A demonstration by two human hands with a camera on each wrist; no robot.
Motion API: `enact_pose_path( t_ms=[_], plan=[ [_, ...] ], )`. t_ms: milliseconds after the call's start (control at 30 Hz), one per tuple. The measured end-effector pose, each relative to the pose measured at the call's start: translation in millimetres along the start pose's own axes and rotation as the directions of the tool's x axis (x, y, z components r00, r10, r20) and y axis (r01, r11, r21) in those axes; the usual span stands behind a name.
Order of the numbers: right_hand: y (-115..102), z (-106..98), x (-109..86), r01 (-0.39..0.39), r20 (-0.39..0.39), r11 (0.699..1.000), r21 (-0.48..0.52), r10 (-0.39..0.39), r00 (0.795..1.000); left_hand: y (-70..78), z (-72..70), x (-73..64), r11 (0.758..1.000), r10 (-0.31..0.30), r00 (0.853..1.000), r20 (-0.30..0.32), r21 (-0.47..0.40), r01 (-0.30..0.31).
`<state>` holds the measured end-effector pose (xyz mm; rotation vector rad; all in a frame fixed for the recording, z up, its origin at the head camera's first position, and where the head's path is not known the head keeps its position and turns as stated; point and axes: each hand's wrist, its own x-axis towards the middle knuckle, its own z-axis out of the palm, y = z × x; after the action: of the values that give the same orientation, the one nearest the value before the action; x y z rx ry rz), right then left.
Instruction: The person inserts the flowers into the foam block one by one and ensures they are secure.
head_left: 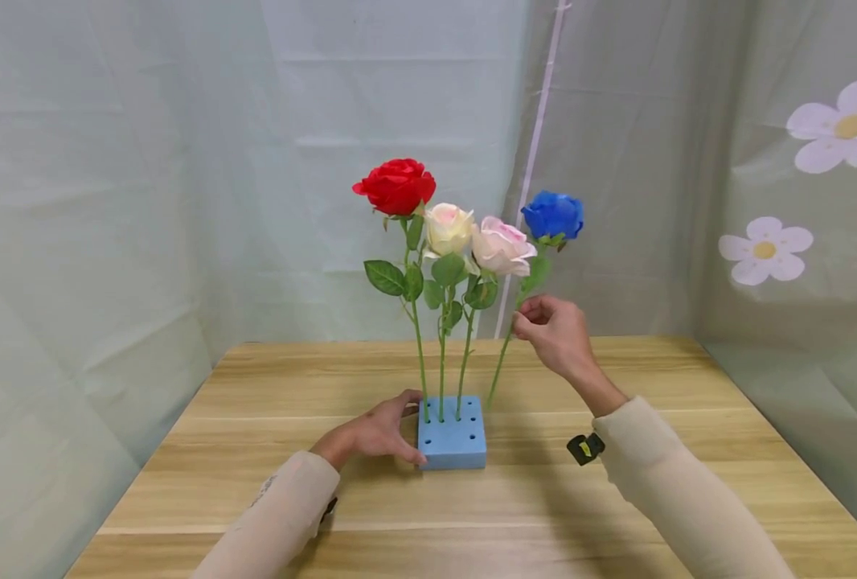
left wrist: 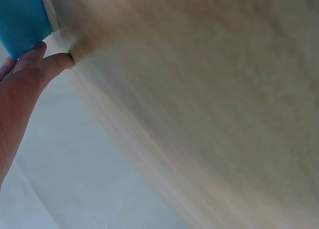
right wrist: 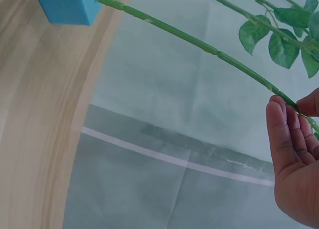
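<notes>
A blue block (head_left: 450,441) with small holes in its top sits on the table. A red rose (head_left: 397,186), a cream rose (head_left: 449,227) and a pink rose (head_left: 502,247) stand in its back holes. My left hand (head_left: 381,429) holds the block's left side, thumb at the front corner, fingers towards the back. To the right, my right hand (head_left: 557,331) pinches the stem of a blue rose (head_left: 553,215) between thumb and fingers. In the right wrist view, that green stem (right wrist: 184,36) slants down and its cut end shows beside the block.
Free holes show along the block's right side and front left. The wooden table (head_left: 255,498) reaches back to a pale curtain (head_left: 291,241). Large white flowers are printed on the right-hand curtain (head_left: 776,338). A black wrist device (head_left: 585,449) hangs at the right sleeve.
</notes>
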<state>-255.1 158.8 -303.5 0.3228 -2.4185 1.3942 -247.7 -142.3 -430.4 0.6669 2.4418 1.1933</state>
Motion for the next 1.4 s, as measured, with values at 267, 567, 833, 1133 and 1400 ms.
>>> enact_pose_path(
  t_ms=[267,567,833,1133,1400],
  plan=[
    [2,8,-1.5,-0.003,0.001,1.0,0.027,0.003,1.0,1.0,-0.5,0.2,1.0,-0.003,1.0,0.001,-0.002,0.003],
    [4,15,-4.1,0.008,0.0,0.999,0.036,-0.008,1.0,0.8,0.0,0.5,1.0,0.007,1.0,0.006,-0.009,-0.007],
    [5,19,-7.6,0.007,0.011,1.0,0.028,-0.007,1.0,0.8,0.7,-0.1,1.0,0.001,1.0,0.006,-0.004,-0.001],
    [7,21,-11.5,0.007,0.019,1.0,0.024,-0.007,1.0,1.6,1.6,1.2,1.0,0.004,1.0,0.002,0.01,-0.004],
    [9,24,-14.0,0.01,0.026,0.999,0.032,-0.011,1.0,2.1,1.0,0.5,1.0,0.004,1.0,-0.001,0.008,-0.004]
  ],
)
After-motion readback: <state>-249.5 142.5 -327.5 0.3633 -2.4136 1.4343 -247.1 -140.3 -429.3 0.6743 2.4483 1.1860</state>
